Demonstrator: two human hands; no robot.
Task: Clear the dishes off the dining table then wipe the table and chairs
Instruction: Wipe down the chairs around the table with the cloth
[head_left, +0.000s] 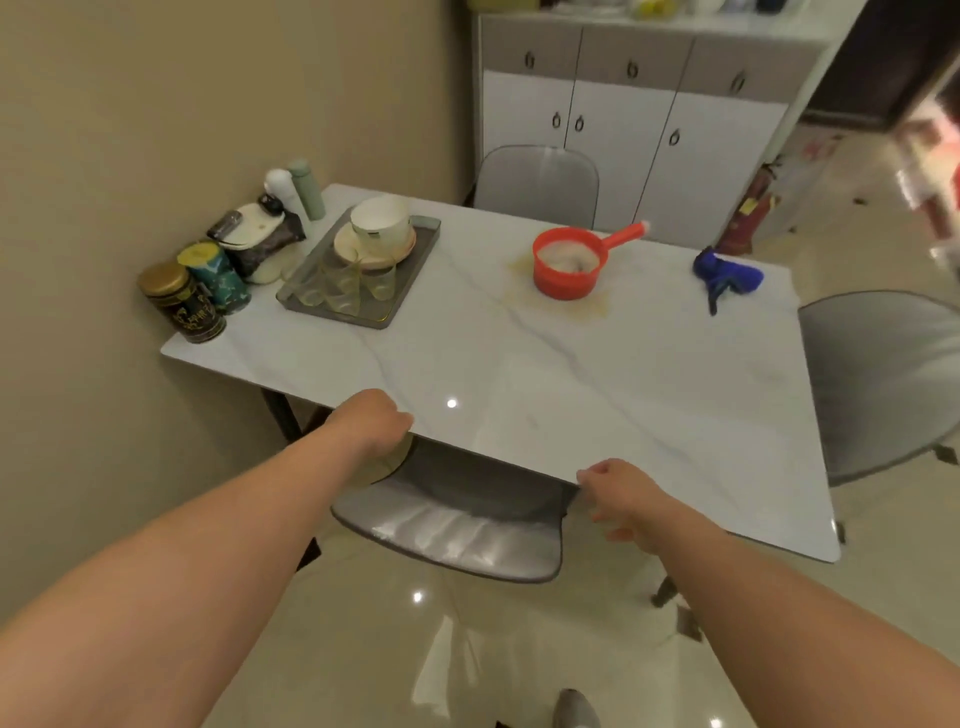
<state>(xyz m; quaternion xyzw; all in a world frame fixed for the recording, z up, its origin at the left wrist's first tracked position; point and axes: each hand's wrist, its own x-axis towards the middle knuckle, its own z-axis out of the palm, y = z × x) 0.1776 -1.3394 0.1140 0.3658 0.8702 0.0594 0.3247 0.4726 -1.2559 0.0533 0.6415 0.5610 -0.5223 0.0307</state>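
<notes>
The white marble dining table (571, 374) carries a grey tray (413, 270) with a white bowl (379, 215), a plate and several glasses. An orange ladle bowl (566, 265) stands in a yellowish spill mid-table, and a blue cloth (727, 273) lies at the far right. A grey chair (457, 525) is tucked under the near edge. My left hand (376, 421) is closed at that edge, on a pale yellow cloth (387, 465) by the chair's left corner. My right hand (618, 493) grips the chair back's right corner.
Tins, bottles and a pouch (208, 280) crowd the table's left end against the beige wall. More grey chairs stand at the far side (537, 182) and the right (883, 379). A white cabinet (623, 119) and a red fire extinguisher (748, 213) stand behind. The floor is glossy tile.
</notes>
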